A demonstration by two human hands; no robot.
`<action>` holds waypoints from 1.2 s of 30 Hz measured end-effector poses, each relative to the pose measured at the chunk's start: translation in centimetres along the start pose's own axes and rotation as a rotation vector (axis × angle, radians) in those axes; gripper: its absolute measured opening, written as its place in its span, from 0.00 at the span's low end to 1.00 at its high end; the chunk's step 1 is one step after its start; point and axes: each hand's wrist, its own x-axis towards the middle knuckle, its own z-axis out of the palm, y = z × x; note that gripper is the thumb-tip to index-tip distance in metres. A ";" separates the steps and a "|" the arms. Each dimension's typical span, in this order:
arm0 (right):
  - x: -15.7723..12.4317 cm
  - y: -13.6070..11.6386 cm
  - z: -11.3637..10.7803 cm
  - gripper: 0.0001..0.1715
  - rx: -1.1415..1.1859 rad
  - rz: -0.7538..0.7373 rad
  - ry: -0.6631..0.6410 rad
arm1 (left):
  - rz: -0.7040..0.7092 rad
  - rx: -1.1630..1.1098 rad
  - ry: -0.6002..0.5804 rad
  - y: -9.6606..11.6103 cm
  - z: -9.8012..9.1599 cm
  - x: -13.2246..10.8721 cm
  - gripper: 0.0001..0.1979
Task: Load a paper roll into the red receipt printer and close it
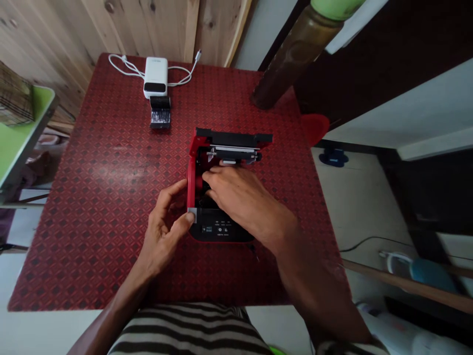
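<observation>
A red-and-black label printer [210, 231] sits on the table with its lid [236, 138] raised. Its black front panel carries a small display and buttons. My left hand [162, 229] steadies the case, thumb on the front left corner and fingers against the left wall. My right hand [246, 197] reaches down into the open compartment from the right, its fingers bent together inside. What those fingertips hold, if anything, is hidden by the hand and the dark interior. Under the lid a print mechanism [234, 154] with metal parts shows.
On the red patterned table [111, 212], a white power bank [155, 76] with a white cable lies at the back, beside a shiny black ribbon roll [160, 112]. A tall brown bottle [291, 56] with a green lid stands back right. A green table [40, 108] is at left.
</observation>
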 end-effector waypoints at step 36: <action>-3.7 8.2 7.1 0.27 0.683 0.452 0.595 | 0.054 0.043 0.034 -0.4 0.0 0.3 0.28</action>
